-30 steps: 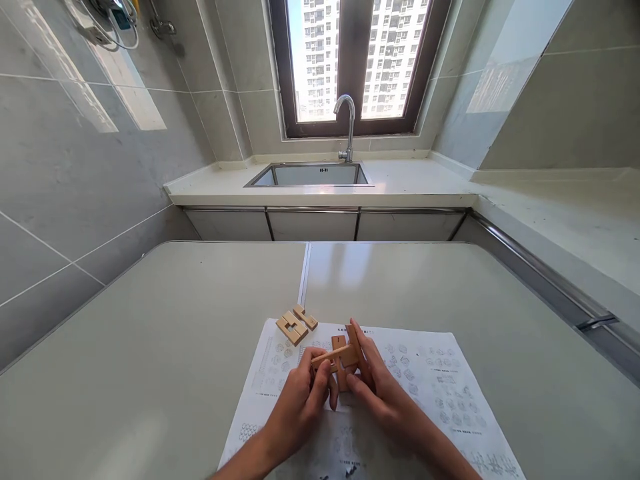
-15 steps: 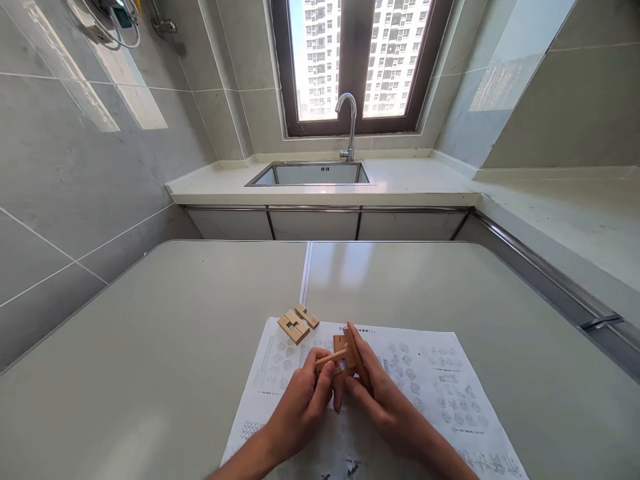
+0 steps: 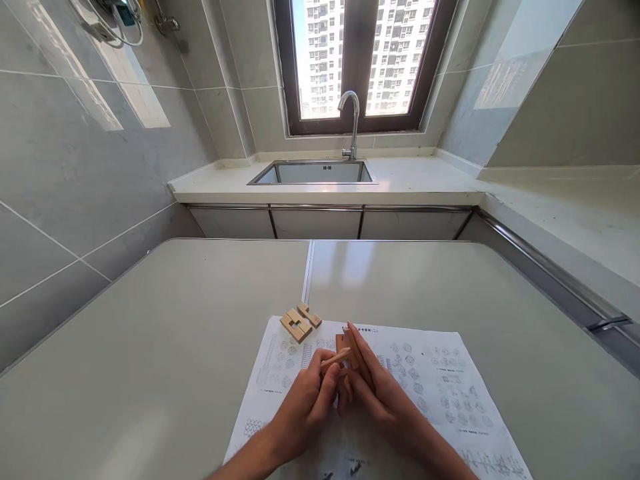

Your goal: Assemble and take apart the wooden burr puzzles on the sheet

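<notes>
Left grip curled, pinching; right grip straighter, slanted inward, close beside.

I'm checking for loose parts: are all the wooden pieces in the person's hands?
No, some wooden pieces lie by the paper's far edge, apart from the left hand and right hand.

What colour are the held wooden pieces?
The held pieces look warm brown, clearest in the head view.

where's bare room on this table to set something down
Bare tabletop lies left and right of the printed sheet, and beyond it toward the sink counter. Crowded: the sheet's middle, where the left hand and right hand hold wooden parts, and its far left corner, with loose pieces.
</notes>
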